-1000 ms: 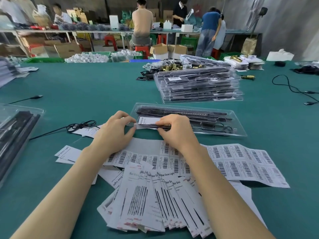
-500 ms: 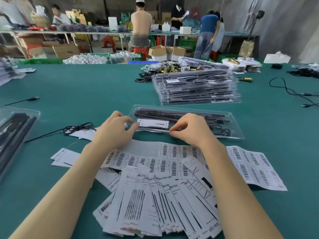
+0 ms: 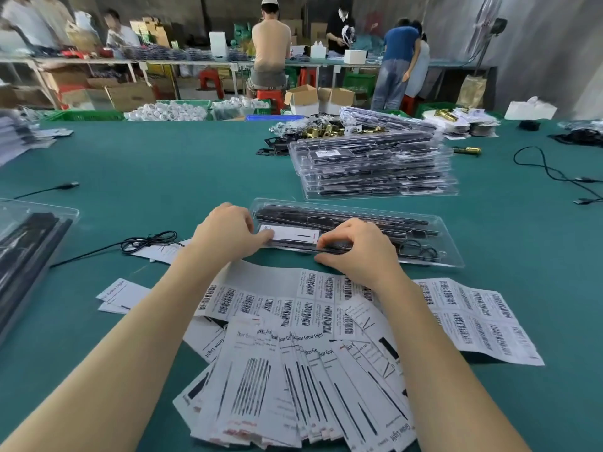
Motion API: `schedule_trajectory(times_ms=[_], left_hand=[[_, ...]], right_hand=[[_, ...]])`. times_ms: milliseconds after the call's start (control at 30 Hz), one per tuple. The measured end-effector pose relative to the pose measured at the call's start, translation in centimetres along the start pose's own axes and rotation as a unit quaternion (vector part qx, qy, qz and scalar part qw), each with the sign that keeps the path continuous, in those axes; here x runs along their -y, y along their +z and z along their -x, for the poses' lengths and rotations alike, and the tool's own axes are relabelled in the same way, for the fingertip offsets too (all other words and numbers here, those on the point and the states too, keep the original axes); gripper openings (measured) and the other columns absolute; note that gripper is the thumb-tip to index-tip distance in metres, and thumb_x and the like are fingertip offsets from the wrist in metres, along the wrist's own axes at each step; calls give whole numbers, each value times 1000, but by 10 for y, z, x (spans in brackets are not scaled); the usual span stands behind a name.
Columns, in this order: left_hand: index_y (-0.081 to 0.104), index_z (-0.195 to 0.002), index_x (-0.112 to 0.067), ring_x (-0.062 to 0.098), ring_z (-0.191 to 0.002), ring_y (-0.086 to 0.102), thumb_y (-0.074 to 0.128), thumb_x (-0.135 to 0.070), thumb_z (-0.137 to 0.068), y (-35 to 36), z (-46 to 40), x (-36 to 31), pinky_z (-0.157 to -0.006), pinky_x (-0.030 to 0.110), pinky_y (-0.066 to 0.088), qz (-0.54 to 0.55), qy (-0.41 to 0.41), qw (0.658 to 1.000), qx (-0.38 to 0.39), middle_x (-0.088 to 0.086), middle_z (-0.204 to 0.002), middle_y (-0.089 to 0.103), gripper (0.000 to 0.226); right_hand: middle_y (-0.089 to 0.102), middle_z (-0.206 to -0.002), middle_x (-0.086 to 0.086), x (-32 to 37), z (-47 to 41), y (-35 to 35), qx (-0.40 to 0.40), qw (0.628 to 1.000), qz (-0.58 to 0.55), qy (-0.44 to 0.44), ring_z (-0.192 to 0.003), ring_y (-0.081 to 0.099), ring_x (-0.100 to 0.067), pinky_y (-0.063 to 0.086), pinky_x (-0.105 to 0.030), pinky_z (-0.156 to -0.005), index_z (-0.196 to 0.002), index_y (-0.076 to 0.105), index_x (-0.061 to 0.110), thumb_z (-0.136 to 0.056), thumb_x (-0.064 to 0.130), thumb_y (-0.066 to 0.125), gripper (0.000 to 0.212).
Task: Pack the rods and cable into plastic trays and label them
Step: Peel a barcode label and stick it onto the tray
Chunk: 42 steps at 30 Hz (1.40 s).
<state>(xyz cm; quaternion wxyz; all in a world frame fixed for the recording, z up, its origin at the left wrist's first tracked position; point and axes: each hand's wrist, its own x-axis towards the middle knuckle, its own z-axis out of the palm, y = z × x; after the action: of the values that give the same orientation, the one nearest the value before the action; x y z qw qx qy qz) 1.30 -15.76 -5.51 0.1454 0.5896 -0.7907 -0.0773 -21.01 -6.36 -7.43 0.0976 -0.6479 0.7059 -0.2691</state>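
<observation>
Two hands work the near edge of the plastic tray [image 3: 450, 249], which lies at twelve o'clock from us with its rods [image 3: 342, 215] and coiled cable [image 3: 419, 249] already inside. A second ago our left hand [image 3: 225, 236] and right hand [image 3: 355, 252] sat close together over the white label [image 3: 290, 233]; now they have spread apart, and the label lies flat and fully exposed. Left fingertips press its nine o'clock end; right fingers curl and pinch the tray rim at its three o'clock end. We judge this tray nearly labelled, ready for the finished stack [image 3: 375, 168] at one o'clock.
</observation>
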Motion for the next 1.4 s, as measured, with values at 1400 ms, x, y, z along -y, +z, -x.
schedule_trajectory(times_ms=[1400], left_hand=[[65, -93, -6, 29, -90, 58, 66, -13, -94, -10, 7, -39, -76, 39, 48, -37, 434, 899, -49, 8, -96, 63, 7]], right_hand=[[62, -89, 17, 3, -5, -8, -57, 996, 6, -75, -79, 52, -6, 43, -28, -67, -81, 65, 44, -88, 44, 70, 8]])
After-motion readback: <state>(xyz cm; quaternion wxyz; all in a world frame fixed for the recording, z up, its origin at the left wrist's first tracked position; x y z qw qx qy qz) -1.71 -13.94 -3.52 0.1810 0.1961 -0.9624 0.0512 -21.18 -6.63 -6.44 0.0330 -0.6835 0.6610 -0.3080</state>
